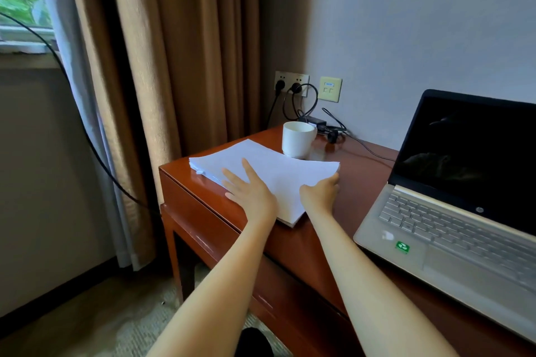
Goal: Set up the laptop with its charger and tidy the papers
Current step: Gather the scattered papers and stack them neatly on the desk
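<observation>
**A:** What takes up the most room?

**B:** The brown wooden table [362, 180], and on its right part the open laptop [452, 206]. The screen is dark and the keyboard faces the front edge.

**A:** And the papers?

**B:** A white stack of papers [272, 168] lies flat at the table's left end, close to the front-left corner. Its long side runs roughly along the front edge, and one short end points toward the laptop.

**A:** What are the hands doing?

**B:** The left hand [249, 191] lies flat on the stack's near edge, fingers straight and spread. The right hand [320, 193] sits against the end nearest the laptop, with its fingertips at the far corner on that side. I cannot tell whether it pinches the sheets or only presses on them.

**A:** Anything smaller?

**B:** A white cup [297, 139] stands upright at the stack's far edge. I cannot tell whether its base is on the paper. Behind it, at the back edge by the wall, lies the black charger [314, 122]. One lead is plugged into the wall socket [291, 83]. A thin cable [368, 149] runs along the table toward the back of the laptop, and its end is hidden.
</observation>
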